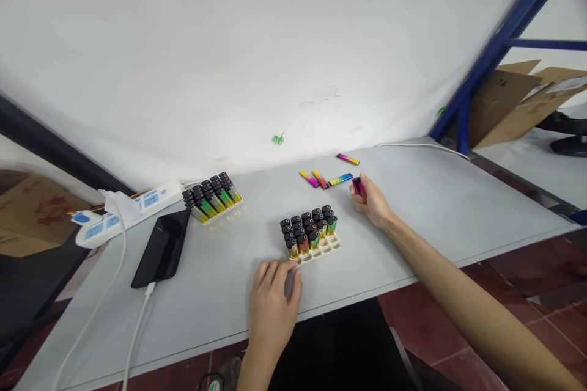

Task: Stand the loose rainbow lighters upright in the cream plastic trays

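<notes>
My right hand (373, 203) is closed around a flat pink-and-black stick (359, 188), held above the table right of the near tray. My left hand (274, 298) rests with thumb and fingers apart, its fingertips at the front left corner of a cream slotted tray (334, 245). Several black-topped sticks (314, 239) with shiny coloured bodies stand upright in that tray, and its front slots show bare. Beyond it lie loose gradient-coloured sticks: a yellow-pink one (309, 178), a yellow-red one (320, 179), a blue-yellow one (340, 179) and a pink-yellow one (348, 159).
At the left back, a second tray (224, 215) holds several upright sticks (213, 198). A black phone (161, 248) on a white cable lies beside a power strip (160, 197). The white wall (275, 61) borders the table's back; a blue frame (486, 55) and cardboard box (509, 104) stand right.
</notes>
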A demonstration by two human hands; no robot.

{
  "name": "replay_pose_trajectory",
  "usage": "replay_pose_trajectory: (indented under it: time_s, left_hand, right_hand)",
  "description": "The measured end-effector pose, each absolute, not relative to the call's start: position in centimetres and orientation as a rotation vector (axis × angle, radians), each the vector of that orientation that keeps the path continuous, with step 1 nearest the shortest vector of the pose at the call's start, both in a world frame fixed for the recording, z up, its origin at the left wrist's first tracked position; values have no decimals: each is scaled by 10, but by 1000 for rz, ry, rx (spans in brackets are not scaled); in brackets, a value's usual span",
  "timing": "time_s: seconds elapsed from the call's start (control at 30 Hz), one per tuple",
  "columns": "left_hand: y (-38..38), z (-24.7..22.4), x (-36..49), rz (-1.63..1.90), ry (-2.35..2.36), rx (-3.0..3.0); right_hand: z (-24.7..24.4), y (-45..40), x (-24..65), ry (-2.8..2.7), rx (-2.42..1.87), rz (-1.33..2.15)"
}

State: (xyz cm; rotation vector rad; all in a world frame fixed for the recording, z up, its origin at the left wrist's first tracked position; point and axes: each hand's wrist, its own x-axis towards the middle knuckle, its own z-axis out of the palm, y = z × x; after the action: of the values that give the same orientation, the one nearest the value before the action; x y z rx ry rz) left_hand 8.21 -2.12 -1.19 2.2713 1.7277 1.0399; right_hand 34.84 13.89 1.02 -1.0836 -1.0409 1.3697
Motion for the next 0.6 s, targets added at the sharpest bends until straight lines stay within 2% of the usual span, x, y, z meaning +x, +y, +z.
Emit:
replay_pose_trajectory:
  time_s: [0.6]
  left_hand:
    - [-22,-13,82,1006,1741,2276]
  right_hand:
    - [10,141,349,-984,-1198,1329]
